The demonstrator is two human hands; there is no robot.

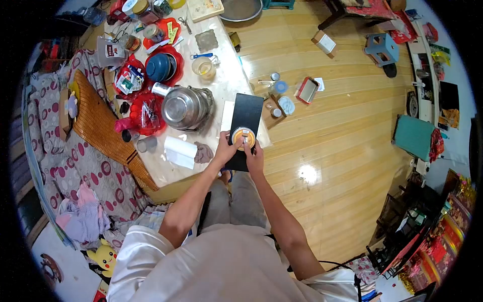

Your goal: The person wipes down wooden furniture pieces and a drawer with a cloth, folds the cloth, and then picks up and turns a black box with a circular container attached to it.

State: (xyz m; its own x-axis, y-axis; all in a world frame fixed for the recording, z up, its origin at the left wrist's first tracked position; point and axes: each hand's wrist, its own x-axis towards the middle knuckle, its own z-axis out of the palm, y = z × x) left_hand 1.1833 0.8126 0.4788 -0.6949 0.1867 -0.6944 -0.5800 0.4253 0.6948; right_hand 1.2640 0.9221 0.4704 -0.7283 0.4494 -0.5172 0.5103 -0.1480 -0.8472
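Observation:
A round orange-yellow disc (243,137) with a pale rim and a small label is between my two hands. My left hand (228,148) grips its left side, with the thumb on its face. On the right side my right hand (254,157) holds it, thumb also near the label. What kind of disc it is, I cannot make out. Beneath it a black flat rectangular board (247,108) reaches over the table's right edge. A white sheet (227,116) shows along the board's left side.
The table (231,60) carries a steel pot (182,107), a glass mug (204,67), a folded white paper (180,152), a brown cloth (203,152) and several red trays (173,64). On the wooden floor are an open red-edged box (307,90) and a blue stool (381,49).

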